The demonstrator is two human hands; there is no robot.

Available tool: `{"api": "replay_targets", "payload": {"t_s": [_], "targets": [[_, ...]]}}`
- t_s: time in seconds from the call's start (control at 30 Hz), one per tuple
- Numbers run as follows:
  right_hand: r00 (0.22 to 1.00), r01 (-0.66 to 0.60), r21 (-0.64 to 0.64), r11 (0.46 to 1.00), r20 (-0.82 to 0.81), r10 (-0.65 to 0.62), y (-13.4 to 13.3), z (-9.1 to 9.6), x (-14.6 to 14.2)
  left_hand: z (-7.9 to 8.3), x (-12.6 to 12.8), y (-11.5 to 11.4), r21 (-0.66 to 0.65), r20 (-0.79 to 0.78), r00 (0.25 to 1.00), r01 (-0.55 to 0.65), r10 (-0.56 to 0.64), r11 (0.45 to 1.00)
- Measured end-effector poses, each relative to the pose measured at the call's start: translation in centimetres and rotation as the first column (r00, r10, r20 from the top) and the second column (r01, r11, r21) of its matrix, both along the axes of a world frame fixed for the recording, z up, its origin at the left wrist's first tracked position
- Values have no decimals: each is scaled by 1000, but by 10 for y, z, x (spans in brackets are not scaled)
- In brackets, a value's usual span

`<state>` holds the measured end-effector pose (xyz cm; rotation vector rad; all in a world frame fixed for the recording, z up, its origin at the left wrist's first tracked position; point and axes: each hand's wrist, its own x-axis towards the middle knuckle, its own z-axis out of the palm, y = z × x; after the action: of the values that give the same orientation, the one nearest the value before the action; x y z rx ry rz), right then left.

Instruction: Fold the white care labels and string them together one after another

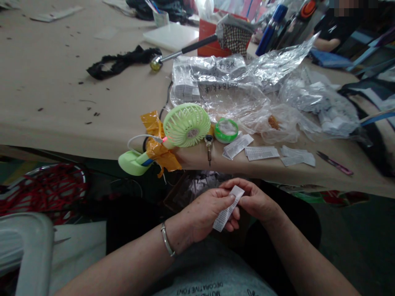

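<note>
Both my hands meet over my lap, below the table's front edge. My left hand (pixel 205 213) pinches a small white printed label (pixel 227 209) with thumb and fingers; a metal bangle sits on that wrist. My right hand (pixel 257 201) closes on the same label's upper end. More white labels (pixel 261 153) lie in small piles on the beige table (pixel 61 82) just above my hands. A soldering-iron-like tool (pixel 209 148) lies at the table edge beside them.
A green mini fan (pixel 186 124) taped with yellow tape stands at the edge. A green tape roll (pixel 226 130), clear plastic bags (pixel 247 82) of label bundles, purple snips (pixel 335 163), a hammer (pixel 182 51) and black lace (pixel 123 61) lie around. Another person sits far right.
</note>
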<state>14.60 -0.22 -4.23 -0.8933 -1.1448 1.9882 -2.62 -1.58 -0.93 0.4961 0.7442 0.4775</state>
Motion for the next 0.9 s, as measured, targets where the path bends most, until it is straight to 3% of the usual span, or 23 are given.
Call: {"api": "replay_targets", "payload": {"t_s": [0.1, 0.17, 0.23, 0.3, 0.4, 0.5, 0.57, 0.67, 0.73, 0.8, 0.9], "targets": [[955, 109, 253, 961, 243, -172, -5, 7, 1, -1, -2, 2, 5, -4, 999, -39, 39, 999], [857, 106, 499, 860, 393, -334, -9, 14, 1, -2, -3, 3, 4, -10, 998, -62, 62, 998], [753, 2, 675, 738, 485, -445, -13, 20, -2, -4, -3, 3, 3, -14, 997, -76, 76, 997], [691, -101, 751, 653, 525, -497, -16, 23, -4, -5, -3, 3, 1, -18, 996, -90, 90, 996], [661, -180, 768, 615, 557, -503, -17, 23, -8, -7, -3, 3, -1, -34, 994, -108, 108, 994], [669, -140, 757, 638, 547, -503, -17, 20, -11, -7, -4, 2, -2, -37, 993, -111, 111, 994], [702, -20, 707, 707, 514, -493, -16, 18, -13, -6, -5, 2, 6, -34, 992, -123, 123, 992], [800, 211, 480, 851, 416, -433, -13, 15, -17, -4, -8, 1, 32, -50, 988, -146, 148, 989], [863, 301, 292, 908, 322, -390, -10, 13, -21, -4, -9, 0, 51, -66, 985, -155, 158, 987], [898, 335, 154, 930, 246, -364, -6, 10, -25, -5, -11, 0, 71, -78, 982, -167, 172, 983], [911, 350, 61, 935, 210, -355, -2, 7, -32, -7, -14, -2, 109, -84, 978, -183, 193, 977]]}}
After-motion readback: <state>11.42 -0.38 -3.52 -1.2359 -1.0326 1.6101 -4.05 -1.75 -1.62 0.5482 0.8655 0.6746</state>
